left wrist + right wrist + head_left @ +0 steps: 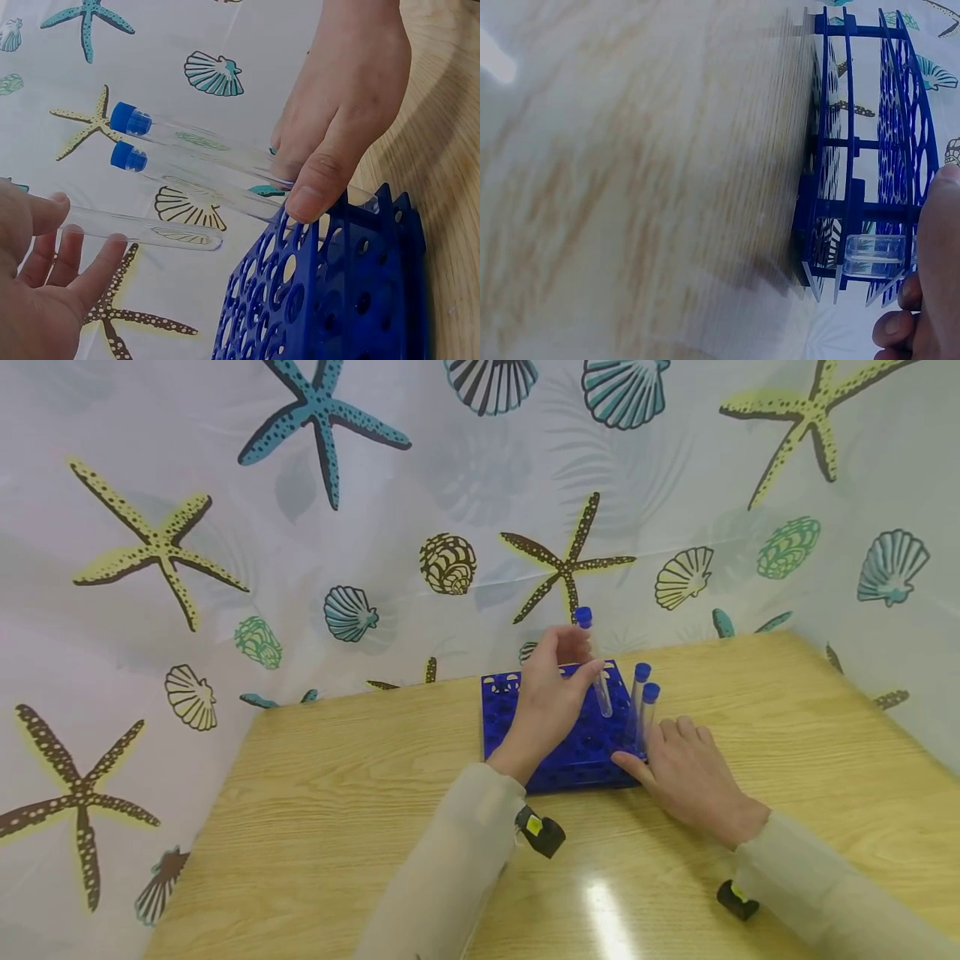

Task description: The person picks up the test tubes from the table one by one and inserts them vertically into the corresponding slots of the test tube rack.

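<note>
Rack [570, 777]: where is it, and how far along?

On the table [337, 760], toward the back, cloth [465, 468] rising close behind. Partway, I'd judge: two holes [295, 304] filled at the right end, plenty of others open, some hidden from me.

Room to move?

Wide stretch of table on the left, more on the right past the person's arm. Back is the tight side. Near table edge: not in view.

Hands?

Right hand [690, 777] grips the rack's near right corner, thumb over the top, fingers curled at the end. Can't tell if it also touches a tube. Left hand [546, 693] is above the rack, pinching the third tube [604, 697] between thumb and fingers.

Is that one in?

No. Bottom end is in the air, apart from the holes, slight tilt. Only one left out, of those I see. Seated tubes [647, 718] look done: upright, side by side, just beside the right hand.

Caps?

Blue, on all three. Seated pair's caps [651, 692] sit close together; a knuckle could clip them.
</note>
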`<state>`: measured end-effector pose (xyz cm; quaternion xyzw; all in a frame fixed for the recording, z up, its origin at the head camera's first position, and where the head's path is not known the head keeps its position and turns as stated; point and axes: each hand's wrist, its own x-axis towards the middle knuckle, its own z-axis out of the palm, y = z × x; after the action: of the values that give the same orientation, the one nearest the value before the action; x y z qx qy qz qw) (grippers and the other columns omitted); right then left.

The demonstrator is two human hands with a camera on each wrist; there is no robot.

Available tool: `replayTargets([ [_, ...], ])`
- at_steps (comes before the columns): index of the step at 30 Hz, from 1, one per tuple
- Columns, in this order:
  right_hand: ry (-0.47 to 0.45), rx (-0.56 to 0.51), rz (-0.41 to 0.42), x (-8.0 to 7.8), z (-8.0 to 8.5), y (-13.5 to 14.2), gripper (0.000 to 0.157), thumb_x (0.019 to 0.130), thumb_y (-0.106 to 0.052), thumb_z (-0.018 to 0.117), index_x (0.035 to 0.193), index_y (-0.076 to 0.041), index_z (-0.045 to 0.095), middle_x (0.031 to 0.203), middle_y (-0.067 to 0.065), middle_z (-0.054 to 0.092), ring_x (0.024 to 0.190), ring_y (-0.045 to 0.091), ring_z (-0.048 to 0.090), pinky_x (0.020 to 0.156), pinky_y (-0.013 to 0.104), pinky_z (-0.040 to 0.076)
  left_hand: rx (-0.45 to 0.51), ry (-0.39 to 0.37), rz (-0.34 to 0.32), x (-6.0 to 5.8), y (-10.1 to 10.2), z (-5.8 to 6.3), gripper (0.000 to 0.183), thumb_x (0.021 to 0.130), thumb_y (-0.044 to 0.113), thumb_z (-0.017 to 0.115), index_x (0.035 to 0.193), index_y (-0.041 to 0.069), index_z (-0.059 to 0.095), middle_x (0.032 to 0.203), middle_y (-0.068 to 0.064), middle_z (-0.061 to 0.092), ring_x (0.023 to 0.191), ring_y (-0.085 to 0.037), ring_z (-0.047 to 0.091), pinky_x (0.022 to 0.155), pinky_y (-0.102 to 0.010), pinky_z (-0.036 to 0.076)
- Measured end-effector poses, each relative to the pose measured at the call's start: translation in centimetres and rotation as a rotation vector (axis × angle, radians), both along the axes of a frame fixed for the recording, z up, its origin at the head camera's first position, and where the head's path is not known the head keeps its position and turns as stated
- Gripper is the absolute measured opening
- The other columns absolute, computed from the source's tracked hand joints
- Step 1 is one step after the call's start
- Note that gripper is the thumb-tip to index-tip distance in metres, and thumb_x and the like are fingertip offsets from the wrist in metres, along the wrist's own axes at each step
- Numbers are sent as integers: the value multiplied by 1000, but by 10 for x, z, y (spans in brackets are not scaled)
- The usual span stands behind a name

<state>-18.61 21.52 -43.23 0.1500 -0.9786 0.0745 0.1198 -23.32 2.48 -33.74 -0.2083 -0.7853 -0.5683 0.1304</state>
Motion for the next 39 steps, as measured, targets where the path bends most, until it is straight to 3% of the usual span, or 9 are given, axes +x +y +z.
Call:
replayTargets([
  [4, -4, 0, 0, -1, -1, -1, 56, 100, -57, 45, 87, -3, 52, 74, 6, 48, 72, 25, 38, 64, 33, 24, 40, -41, -1, -4, 8, -1, 34, 94, 11, 67, 125, 13, 53, 113, -4, 63, 102, -8, 61, 83, -17, 52],
  [12, -9, 10, -3, -1, -1, 0, 57, 100, -57, 45, 87, -2, 51, 74, 5, 46, 72, 25, 38, 64, 33, 25, 34, -79, 22, -10, 25, -4, 32, 94, 11, 67, 123, 16, 54, 112, -5, 64, 103, -7, 61, 86, -14, 52],
  [25, -22, -1, -1, -1, -2, 1, 58, 100, -57, 44, 92, 0, 54, 75, 5, 47, 73, 25, 39, 64, 32, 27, -20, -41, 0, -18, 42, -21, 31, 94, 6, 65, 122, 14, 54, 111, -1, 58, 101, -9, 61, 87, -16, 53],
  [39, -41, -4, -2, -2, -1, 1, 68, 100, -57, 43, 115, 8, 54, 81, 8, 52, 77, 26, 40, 66, 34, 29, -163, -24, 47, -21, 50, -28, 32, 95, 8, 64, 125, 15, 54, 114, 1, 59, 104, -7, 59, 90, -16, 52],
])
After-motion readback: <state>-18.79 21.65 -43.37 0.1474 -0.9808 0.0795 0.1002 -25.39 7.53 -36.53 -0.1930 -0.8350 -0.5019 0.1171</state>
